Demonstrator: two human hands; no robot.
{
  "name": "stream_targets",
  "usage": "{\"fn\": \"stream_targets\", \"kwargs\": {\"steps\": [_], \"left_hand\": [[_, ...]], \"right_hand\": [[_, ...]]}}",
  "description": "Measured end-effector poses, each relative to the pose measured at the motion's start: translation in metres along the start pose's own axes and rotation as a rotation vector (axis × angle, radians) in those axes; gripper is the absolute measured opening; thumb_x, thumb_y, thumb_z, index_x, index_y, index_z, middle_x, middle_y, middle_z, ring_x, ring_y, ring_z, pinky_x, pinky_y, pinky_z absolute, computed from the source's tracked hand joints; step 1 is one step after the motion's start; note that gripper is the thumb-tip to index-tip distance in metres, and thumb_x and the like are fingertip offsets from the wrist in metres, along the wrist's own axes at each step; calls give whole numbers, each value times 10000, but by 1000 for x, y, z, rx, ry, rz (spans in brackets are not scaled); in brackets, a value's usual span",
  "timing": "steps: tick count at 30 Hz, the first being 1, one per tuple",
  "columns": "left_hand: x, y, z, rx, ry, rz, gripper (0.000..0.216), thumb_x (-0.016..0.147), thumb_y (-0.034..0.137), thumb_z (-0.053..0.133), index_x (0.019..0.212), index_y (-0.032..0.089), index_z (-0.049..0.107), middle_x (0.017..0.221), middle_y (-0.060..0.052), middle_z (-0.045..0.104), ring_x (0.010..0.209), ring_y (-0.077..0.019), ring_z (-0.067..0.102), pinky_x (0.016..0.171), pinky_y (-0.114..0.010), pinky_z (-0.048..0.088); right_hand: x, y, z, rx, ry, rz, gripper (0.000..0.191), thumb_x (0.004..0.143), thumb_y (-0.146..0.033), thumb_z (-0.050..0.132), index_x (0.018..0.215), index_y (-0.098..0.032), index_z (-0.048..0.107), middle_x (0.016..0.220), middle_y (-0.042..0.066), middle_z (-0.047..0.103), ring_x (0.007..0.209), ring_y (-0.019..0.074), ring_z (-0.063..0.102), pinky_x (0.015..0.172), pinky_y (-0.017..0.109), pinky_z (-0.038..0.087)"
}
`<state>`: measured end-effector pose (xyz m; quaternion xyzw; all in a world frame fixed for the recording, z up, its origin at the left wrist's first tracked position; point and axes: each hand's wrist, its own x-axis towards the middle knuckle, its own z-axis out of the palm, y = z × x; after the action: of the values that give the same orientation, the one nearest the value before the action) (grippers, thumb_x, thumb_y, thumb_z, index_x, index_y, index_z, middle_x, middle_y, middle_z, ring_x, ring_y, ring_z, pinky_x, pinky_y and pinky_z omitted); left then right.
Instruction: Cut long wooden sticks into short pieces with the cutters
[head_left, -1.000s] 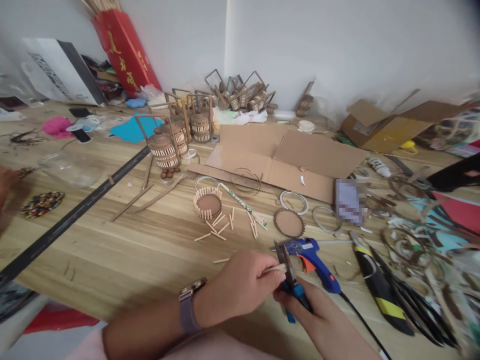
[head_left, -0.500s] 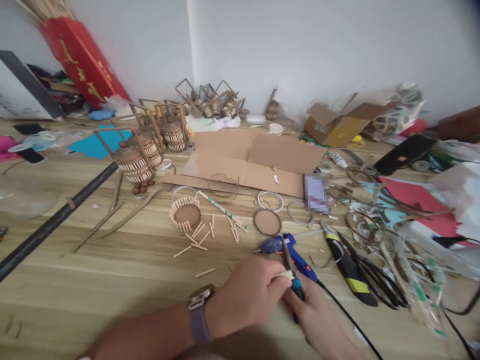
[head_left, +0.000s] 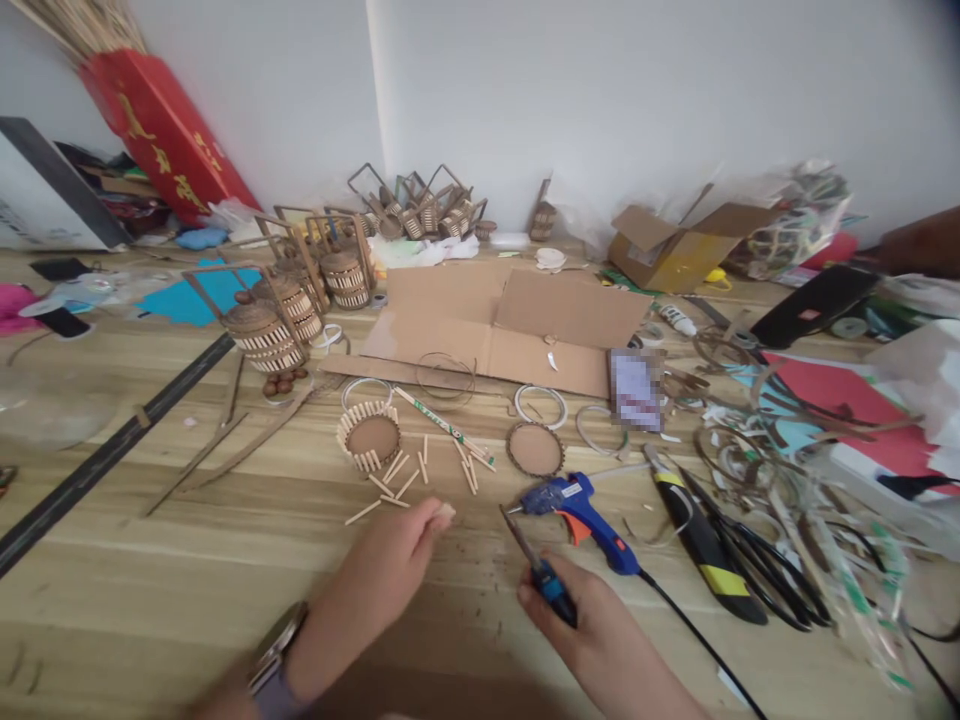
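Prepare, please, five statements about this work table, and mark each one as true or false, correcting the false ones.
1. The right grip holds a tool with a blue and black handle. True.
2. The left grip holds the glue gun. False: the left grip pinches a small pale piece; the glue gun lies on the table.
3. Upright sticks line the edge of a round base. True.
4. The watch is on the right wrist. False: the watch is on the left.
5. A cord runs from the glue gun. True.
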<state>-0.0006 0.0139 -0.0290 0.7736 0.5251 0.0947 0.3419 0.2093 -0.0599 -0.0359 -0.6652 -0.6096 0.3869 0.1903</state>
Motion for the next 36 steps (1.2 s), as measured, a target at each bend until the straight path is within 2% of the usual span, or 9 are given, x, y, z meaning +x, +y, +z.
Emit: {"fn": "stream_targets", "kwargs": {"steps": [4, 7, 9, 14, 18, 22, 30, 34, 36], "left_hand": [[-3, -29, -1, 277, 284, 52, 306, 995, 243, 345, 1055, 173, 636, 968, -95, 694, 875, -246, 625, 795, -361, 431], [-6, -33, 0, 440, 545, 199, 316, 973, 197, 379, 1179, 168, 617, 1132, -128, 658, 1020, -283, 587, 869, -414, 448], [-8, -28, 1, 459, 616, 271, 309, 965, 188, 400, 1178, 173, 623, 1129, -125, 660, 1023, -277, 587, 863, -408, 465], [-11, -8, 11, 336, 380, 209, 277, 948, 132, 411, 1019, 198, 671, 841, -54, 702, 771, -221, 642, 687, -335, 486], [-10, 3, 17, 257, 207, 131, 271, 944, 127, 406, 866, 187, 657, 837, -51, 698, 810, -233, 654, 727, -351, 482], [-8, 6, 19, 174, 147, 92, 278, 962, 173, 371, 850, 181, 626, 857, -63, 692, 841, -248, 649, 753, -366, 463], [-6, 1, 17, -220, 243, 46, 321, 964, 325, 298, 847, 214, 575, 788, -53, 651, 746, -209, 596, 689, -307, 412], [-1, 1, 11, -547, 278, -92, 363, 931, 492, 378, 805, 202, 557, 680, 0, 531, 623, -162, 467, 600, -267, 359], [5, 1, 9, -764, 328, -174, 418, 877, 588, 462, 776, 189, 540, 625, 37, 435, 569, -129, 374, 541, -243, 303]], "right_hand": [[19, -15, -8, -270, 10, -60, 211, 908, -309, 404, 781, -214, 543, 741, 33, 661, 691, 189, 618, 616, 265, 420], [44, -28, -19, -500, 55, -58, 132, 902, -252, 485, 844, -195, 589, 828, 58, 707, 788, 202, 665, 653, 257, 425], [65, -36, -25, -565, 84, -58, 96, 886, -212, 521, 897, -175, 609, 910, 93, 717, 871, 222, 673, 691, 266, 428], [117, -54, -22, -692, 127, -69, 183, 925, -275, 539, 1004, -140, 634, 1030, 132, 700, 982, 245, 651, 784, 329, 468], [142, -58, -11, -751, 84, -79, 245, 937, -344, 581, 1090, -160, 631, 1112, 63, 668, 984, 205, 644, 864, 423, 522], [149, -61, -5, -747, 50, -76, 254, 934, -339, 593, 1112, -161, 628, 1120, 61, 665, 961, 197, 655, 843, 417, 546], [116, -64, -24, -584, 125, -93, 148, 902, -249, 538, 942, -142, 633, 886, 113, 723, 815, 222, 676, 659, 296, 469], [73, -48, -24, -451, 110, -151, 154, 912, -232, 457, 843, -186, 586, 756, 34, 694, 698, 165, 644, 595, 230, 430], [53, -37, -15, -231, 111, -204, 199, 919, -289, 429, 811, -204, 572, 729, 12, 678, 666, 156, 621, 587, 218, 441]]}}
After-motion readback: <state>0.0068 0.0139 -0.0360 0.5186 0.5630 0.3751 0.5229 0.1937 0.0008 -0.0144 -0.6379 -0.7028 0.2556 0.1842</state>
